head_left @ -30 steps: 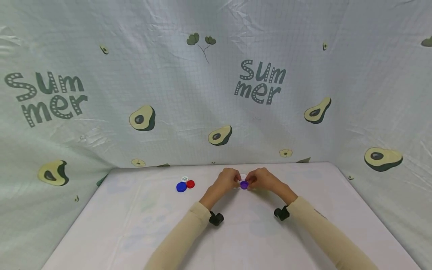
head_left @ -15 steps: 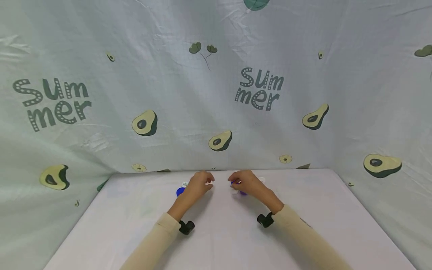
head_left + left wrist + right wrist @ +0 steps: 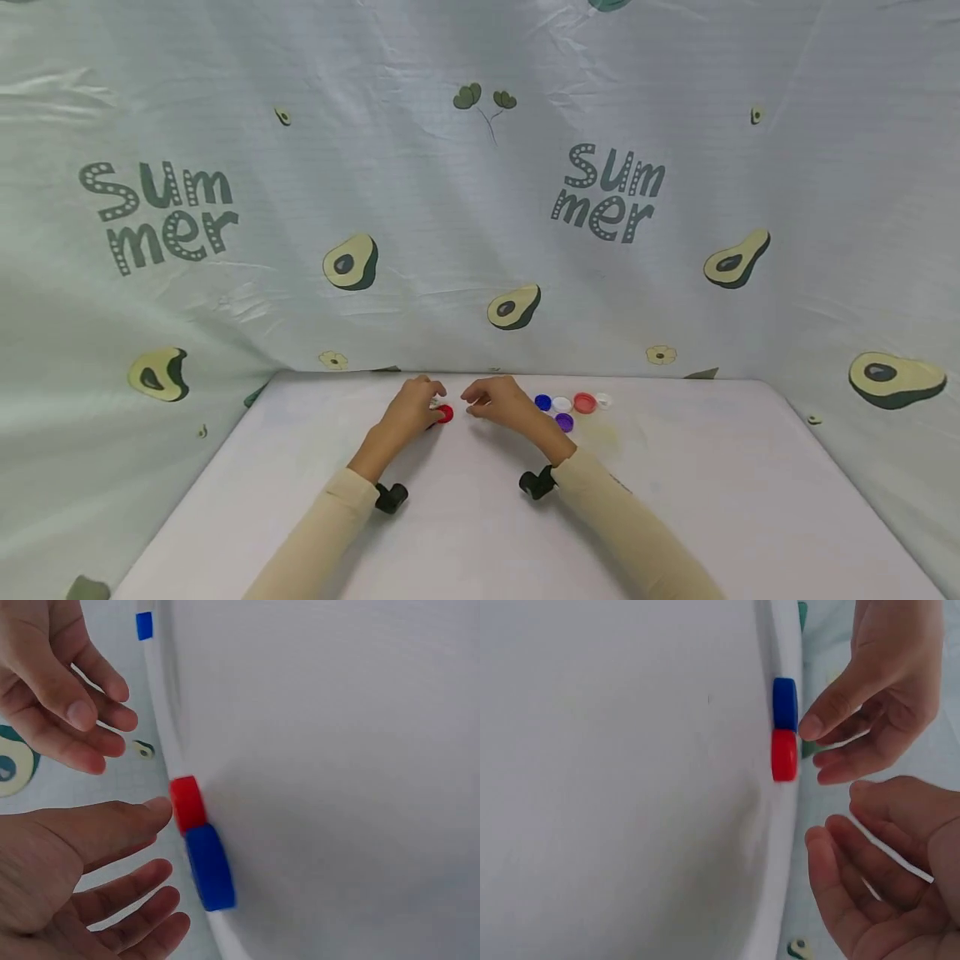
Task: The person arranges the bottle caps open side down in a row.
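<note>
My left hand point(image 3: 411, 408) hovers over a small group of bottle caps, fingers apart and loosely bent. Its thumb tip is right at the red cap point(image 3: 446, 413). In the left wrist view, the blue cap point(image 3: 210, 868) touches that red cap on the table, beside the spread left fingers. A white cap point(image 3: 435, 402) shows partly behind the left hand. To the right, my right hand point(image 3: 498, 400) is in the air with fingers loosely curved and nothing between them. The right wrist view has both hands facing each other near the red cap point(image 3: 784, 755).
Right of my right hand lie another blue cap point(image 3: 542, 402), a white cap point(image 3: 562, 405), a purple cap point(image 3: 564, 422), a larger red cap point(image 3: 585, 403) and a pale cap point(image 3: 603, 401). An avocado-print sheet point(image 3: 420, 208) hangs behind the white table point(image 3: 480, 517).
Both hands were together at the purple cap and have left it, moving left. The left hand has reached the left cap group, and the right hand has followed partway. The head view has shifted slightly.
</note>
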Demonstrator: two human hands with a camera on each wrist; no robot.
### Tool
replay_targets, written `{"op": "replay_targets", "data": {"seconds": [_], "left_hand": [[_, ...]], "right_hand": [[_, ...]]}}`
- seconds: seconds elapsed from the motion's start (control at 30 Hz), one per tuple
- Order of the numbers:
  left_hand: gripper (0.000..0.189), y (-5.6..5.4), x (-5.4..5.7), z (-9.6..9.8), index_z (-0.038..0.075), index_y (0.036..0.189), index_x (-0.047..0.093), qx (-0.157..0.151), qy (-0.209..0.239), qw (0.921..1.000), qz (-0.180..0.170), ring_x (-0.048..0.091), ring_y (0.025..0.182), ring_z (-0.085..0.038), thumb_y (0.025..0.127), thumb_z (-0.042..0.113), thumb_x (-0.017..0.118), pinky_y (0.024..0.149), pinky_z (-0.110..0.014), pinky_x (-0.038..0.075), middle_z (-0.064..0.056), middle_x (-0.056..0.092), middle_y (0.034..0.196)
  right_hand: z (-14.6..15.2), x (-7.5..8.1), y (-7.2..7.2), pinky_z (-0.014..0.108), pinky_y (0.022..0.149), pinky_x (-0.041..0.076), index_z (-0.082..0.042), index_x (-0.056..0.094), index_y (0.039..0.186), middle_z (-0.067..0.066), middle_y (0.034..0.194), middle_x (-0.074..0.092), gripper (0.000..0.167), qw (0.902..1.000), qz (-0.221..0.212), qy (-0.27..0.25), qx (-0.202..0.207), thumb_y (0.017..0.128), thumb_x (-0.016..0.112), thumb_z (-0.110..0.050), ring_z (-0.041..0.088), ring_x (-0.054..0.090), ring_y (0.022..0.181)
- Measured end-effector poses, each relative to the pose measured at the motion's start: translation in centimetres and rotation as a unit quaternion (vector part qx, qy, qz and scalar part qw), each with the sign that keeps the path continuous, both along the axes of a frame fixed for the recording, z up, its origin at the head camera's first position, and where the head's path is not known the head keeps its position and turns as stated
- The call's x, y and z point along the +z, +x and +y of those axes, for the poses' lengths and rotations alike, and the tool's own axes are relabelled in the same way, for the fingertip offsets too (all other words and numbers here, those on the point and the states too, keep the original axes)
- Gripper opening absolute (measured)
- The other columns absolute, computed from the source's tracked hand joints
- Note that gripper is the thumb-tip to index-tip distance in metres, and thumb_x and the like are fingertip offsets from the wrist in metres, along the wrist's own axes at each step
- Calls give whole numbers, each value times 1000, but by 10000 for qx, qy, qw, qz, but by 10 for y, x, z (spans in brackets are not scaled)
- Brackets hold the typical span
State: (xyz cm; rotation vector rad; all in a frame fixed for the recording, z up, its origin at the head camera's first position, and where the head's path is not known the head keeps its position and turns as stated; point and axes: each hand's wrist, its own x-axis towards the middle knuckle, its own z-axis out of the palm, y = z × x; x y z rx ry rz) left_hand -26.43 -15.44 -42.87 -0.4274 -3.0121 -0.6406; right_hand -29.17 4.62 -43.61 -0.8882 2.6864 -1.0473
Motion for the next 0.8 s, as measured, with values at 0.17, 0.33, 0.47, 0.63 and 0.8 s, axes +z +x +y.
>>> {"op": "replay_targets", "data": {"seconds": [0.17,0.33,0.47,0.63,0.8], "left_hand": [[23,0,-5,-11,0,103,74,6,-129,9999,51,61,95,-32,83,5,83,87,-44,55,-15,65,102],[20,0,-13,-13,-1,102,74,-116,57,9999,-97,62,93,-28,85,6,82,85,-42,56,-14,63,101],[19,-1,-20,-11,0,99,75,-155,284,9994,-144,59,88,-23,83,4,84,80,-39,55,-10,62,97],[17,-2,-22,-10,1,95,75,-85,517,9986,-120,56,87,-23,80,2,85,79,-40,53,-8,59,92],[19,-4,-21,-10,0,94,76,-25,547,9984,-107,56,87,-24,78,1,86,78,-38,53,-8,59,91]], "right_hand": [[-23,-2,-3,25,73,59,-1,73,115,9,104,75,23,9986,-438,-83,-297,92,74,-5,18,70,88],[-37,-8,-5,26,72,58,2,73,111,11,98,75,25,9978,-534,-15,-393,87,76,2,21,71,87],[-41,-16,-9,22,69,56,3,74,110,11,96,76,28,9979,-560,31,-328,83,81,1,18,71,85],[-46,-19,-11,21,64,54,2,75,108,10,95,75,30,9972,-627,65,-394,79,84,0,13,65,78],[-49,-17,-13,18,64,50,-1,76,104,6,93,75,29,9963,-660,220,-514,77,86,1,9,60,75]]}}
